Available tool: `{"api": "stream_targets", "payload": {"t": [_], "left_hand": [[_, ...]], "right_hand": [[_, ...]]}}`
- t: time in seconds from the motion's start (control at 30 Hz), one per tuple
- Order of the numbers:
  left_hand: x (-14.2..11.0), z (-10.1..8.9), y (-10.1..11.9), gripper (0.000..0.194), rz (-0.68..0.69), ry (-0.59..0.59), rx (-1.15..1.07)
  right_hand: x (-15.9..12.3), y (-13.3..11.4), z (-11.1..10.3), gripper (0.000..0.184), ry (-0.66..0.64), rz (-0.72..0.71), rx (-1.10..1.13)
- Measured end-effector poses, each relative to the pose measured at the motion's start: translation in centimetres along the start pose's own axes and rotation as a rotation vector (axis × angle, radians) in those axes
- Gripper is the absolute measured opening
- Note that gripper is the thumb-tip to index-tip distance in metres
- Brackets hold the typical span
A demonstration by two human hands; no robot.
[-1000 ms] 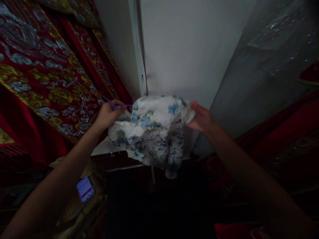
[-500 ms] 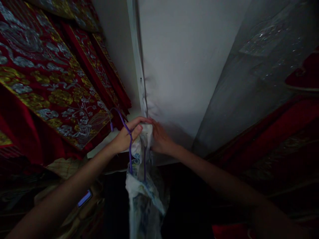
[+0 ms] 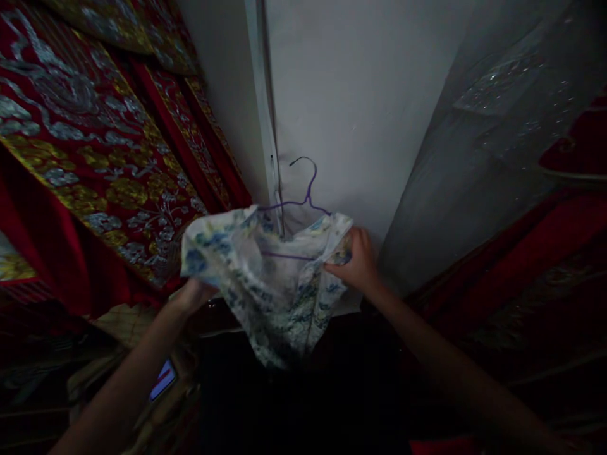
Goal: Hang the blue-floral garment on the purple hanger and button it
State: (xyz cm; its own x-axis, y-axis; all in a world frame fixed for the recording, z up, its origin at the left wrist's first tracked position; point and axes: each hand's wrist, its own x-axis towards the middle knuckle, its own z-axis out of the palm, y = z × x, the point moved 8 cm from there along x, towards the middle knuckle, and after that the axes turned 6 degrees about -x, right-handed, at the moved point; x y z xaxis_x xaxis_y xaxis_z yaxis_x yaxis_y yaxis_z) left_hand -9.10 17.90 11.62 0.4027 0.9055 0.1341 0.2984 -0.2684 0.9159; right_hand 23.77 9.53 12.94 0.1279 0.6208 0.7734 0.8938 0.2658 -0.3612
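Note:
A white garment with blue flowers hangs spread on a thin purple wire hanger, whose hook points up in front of the white wall. My right hand is closed on the garment's right shoulder edge. My left hand is under the garment's left side, its fingers hidden by the cloth.
Red cloths with gold and silver embroidery hang on the left. A white wall and door frame stand ahead. A grey glittery fabric and red fabric lie to the right. A small lit screen glows at the lower left.
The garment, bunched and hanging down half a second ago, is now spread wide on the hanger. My hands have moved apart to its two sides, and the hook has turned upward.

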Motion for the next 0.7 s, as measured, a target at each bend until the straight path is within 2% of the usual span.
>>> {"api": "stream_targets", "payload": {"t": [0.07,0.13,0.17,0.27,0.37,0.47,0.53,0.6,0.63,0.7], "left_hand": [[-1.1,1.1,-2.9,0.07,-0.034,-0.056,-0.172],[-1.7,2.9,-5.8,0.062,-0.088,-0.037,-0.419],[-1.8,3.6,-7.0,0.062,-0.095,0.041,-0.476],[-2.3,5.1,-9.7,0.058,-0.056,0.386,-0.533],[-4.1,7.1,-12.4,0.049,-0.089,0.647,-0.669],[-7.0,9.6,-15.4,0.041,-0.22,0.747,-0.785],[-8.8,11.2,-16.9,0.04,-0.297,0.746,-0.84],[-9.9,12.4,-17.8,0.041,-0.349,0.707,-0.873],[-10.3,12.9,-18.0,0.041,-0.367,0.682,-0.886],[-10.5,13.5,-18.0,0.04,-0.382,0.63,-0.914]], "right_hand": [[2.3,1.0,-1.1,0.082,0.016,0.043,-0.045],[4.9,0.3,-1.5,0.078,0.007,0.004,-0.073],[6.1,-0.5,-1.5,0.078,0.0,-0.027,-0.085],[8.1,-3.6,-1.6,0.081,-0.029,-0.135,-0.096],[6.6,-6.6,-2.3,0.077,-0.078,-0.283,0.029],[2.8,-8.7,-2.8,0.053,-0.096,-0.315,0.303],[-0.2,-8.8,-1.7,0.034,-0.036,-0.169,0.478],[-3.7,-7.2,1.2,0.016,0.093,0.14,0.581],[-5.9,-6.0,3.3,0.017,0.15,0.337,0.599],[-10.2,-4.2,8.5,0.027,0.103,0.648,0.633]]}}
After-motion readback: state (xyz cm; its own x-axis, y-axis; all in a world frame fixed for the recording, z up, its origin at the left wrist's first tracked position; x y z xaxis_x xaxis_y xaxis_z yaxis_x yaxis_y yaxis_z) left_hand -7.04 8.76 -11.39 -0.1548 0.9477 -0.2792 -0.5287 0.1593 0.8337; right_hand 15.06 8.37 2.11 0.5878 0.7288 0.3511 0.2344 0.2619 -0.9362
